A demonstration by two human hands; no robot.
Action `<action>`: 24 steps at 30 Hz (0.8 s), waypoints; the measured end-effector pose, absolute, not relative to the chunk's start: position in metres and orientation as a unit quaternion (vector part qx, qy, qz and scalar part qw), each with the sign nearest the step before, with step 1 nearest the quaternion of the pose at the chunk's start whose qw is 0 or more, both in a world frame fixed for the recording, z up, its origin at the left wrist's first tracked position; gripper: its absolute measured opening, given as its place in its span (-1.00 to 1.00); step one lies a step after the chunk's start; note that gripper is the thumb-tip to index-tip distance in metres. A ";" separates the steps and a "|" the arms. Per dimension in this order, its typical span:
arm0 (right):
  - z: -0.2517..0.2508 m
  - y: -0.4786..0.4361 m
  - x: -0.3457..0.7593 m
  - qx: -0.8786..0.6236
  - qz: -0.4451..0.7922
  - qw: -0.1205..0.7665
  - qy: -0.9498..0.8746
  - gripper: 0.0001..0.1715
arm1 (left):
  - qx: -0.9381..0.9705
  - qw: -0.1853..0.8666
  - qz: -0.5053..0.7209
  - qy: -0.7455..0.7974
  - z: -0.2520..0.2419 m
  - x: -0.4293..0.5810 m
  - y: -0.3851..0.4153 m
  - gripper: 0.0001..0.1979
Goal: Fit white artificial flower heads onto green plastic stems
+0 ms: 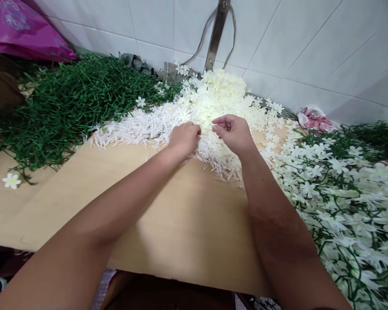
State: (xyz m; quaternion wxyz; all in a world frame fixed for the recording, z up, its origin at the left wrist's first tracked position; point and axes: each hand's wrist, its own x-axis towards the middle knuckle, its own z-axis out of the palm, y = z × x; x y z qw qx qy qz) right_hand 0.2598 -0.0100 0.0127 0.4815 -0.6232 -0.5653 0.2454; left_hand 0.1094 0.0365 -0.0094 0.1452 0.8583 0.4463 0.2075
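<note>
My left hand point(186, 137) is closed, its fingers curled over the edge of a heap of thin white plastic stamens point(142, 125); what it may hold is hidden. A short way to the right, my right hand point(234, 132) has thumb and forefinger brought together in a pinch, and anything between them is too small to make out. Just behind both hands rises a pile of loose pale-yellow and white artificial flower heads point(220, 92). More stamens point(224, 165) lie on the board beneath my right hand.
A tan board point(174, 215) spans the work surface. Green plastic stems point(93, 86) are heaped at left, near a loose flower point(11, 181) and a magenta bag point(26, 32). White flowers on stems point(339, 202) fill the right side. A metal bar point(217, 34) stands against the tiled wall point(278, 43).
</note>
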 end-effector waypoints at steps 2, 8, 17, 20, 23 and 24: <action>0.014 -0.010 0.259 -0.638 0.229 0.469 -0.566 -0.92 | 0.854 0.158 0.206 0.451 -0.011 0.108 0.040 -0.78; 0.019 -0.011 0.256 -0.633 0.275 0.465 -0.555 -0.89 | 0.766 0.294 0.335 0.464 0.000 0.091 0.046 -0.82; 0.017 -0.015 0.240 -0.612 0.341 0.463 -0.543 -0.88 | 0.679 0.395 0.400 0.472 0.015 0.066 0.034 -0.92; 0.016 -0.016 0.237 -0.623 0.348 0.445 -0.542 -0.88 | 0.607 0.492 0.430 0.452 0.012 0.061 0.030 -0.92; 0.020 -0.018 0.234 -0.613 0.392 0.444 -0.523 -0.86 | 0.505 0.605 0.427 0.443 0.012 0.057 0.025 -0.89; 0.022 -0.019 0.232 -0.601 0.408 0.447 -0.522 -0.88 | 0.470 0.640 0.417 0.442 0.012 0.056 0.024 -0.88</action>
